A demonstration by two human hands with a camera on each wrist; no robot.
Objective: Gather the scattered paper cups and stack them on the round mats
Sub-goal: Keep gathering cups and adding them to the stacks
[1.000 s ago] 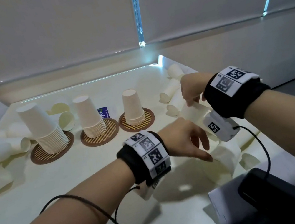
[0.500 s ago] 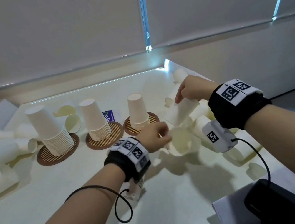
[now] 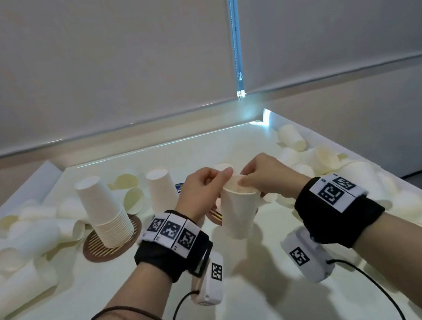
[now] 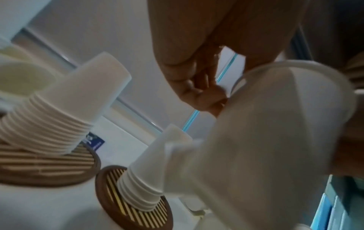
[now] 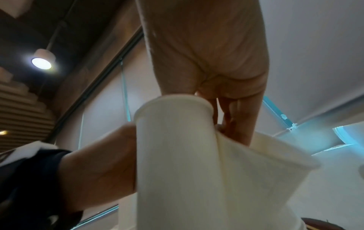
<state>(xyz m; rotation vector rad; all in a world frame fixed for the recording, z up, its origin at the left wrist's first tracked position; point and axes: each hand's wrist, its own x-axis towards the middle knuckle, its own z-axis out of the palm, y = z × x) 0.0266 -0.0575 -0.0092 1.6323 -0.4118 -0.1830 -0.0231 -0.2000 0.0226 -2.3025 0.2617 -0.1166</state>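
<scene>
Both hands meet above the table and pinch the rim of a white paper cup (image 3: 239,212), which hangs upright with its mouth up. My left hand (image 3: 225,177) grips the rim from the left and my right hand (image 3: 244,180) from the right. In the right wrist view a second cup (image 5: 265,163) lies against the first cup (image 5: 173,155), with fingers (image 5: 234,129) tucked inside it. Three round striped mats carry upside-down stacks: a tall stack (image 3: 105,211), a middle stack (image 3: 162,193), and a low stack (image 4: 143,183) mostly hidden behind my hands in the head view.
Loose cups lie in a heap along the left side (image 3: 23,247) and along the right edge (image 3: 315,159) of the white table (image 3: 116,301). A small blue label (image 4: 96,144) lies between the mats. Cables hang from both wrists.
Each hand took a cup from the right-hand pile. The hands then rose and came together in front of the third stack, cup mouth turned upward.
</scene>
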